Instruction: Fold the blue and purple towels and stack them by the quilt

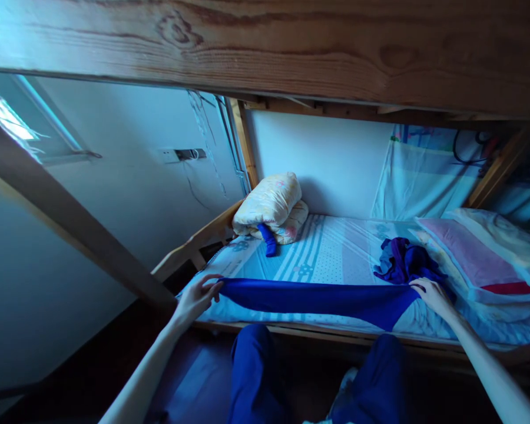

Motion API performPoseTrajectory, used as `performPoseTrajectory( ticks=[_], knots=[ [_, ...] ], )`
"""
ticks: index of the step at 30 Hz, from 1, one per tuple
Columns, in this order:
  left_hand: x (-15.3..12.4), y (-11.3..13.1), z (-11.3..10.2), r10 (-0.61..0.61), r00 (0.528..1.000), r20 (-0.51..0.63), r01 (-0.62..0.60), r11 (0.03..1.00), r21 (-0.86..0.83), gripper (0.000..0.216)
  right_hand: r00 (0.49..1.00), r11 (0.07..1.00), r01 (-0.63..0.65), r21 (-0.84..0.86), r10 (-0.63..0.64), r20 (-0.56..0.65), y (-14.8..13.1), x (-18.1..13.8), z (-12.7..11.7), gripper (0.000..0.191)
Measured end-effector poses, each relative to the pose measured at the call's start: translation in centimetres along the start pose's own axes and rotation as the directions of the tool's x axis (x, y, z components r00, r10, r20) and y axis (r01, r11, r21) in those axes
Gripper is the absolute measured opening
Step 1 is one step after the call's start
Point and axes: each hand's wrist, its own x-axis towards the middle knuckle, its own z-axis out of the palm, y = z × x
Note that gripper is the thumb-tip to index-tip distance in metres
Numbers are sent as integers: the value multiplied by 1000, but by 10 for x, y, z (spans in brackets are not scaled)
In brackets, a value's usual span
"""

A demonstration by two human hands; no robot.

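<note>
A long blue garment lies stretched along the near edge of the lower bunk's mattress. My left hand pinches its left end, fingers closed on the cloth. My right hand grips its right end, beside a crumpled pile of purple and blue clothes. The cloth is pulled fairly taut between both hands. My knees in blue trousers are just below the bed frame.
A rolled yellow quilt with a blue piece under it sits at the far left corner. Pillows stack at the right. The upper bunk's wooden beam hangs overhead. A slanted wooden rail crosses on the left.
</note>
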Motion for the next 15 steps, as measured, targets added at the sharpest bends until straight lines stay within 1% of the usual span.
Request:
performPoseTrajectory(
  ticks=[3,5,7,9,12,15],
  knots=[
    [-2,-3,-3,-15,998,64,13,999,42,68,996,997,-72,-9,73,42,2,-9,-6,20],
    [-3,-7,-5,-34,994,106,30,999,42,70,980,984,-172,39,167,108,3,-15,-10,19],
    [-4,-11,-7,-51,989,137,48,999,26,72,943,946,-304,114,281,181,3,-22,-15,19],
    [-5,-16,-9,-66,988,137,64,998,21,73,901,891,-412,194,365,235,2,-28,-20,18],
    [-5,-21,-8,-85,988,127,81,996,36,68,871,835,-475,276,402,281,0,-33,-28,20],
    [0,-23,-4,-74,983,167,71,997,25,67,860,823,-489,290,400,316,-2,-33,-33,25]
  ],
)
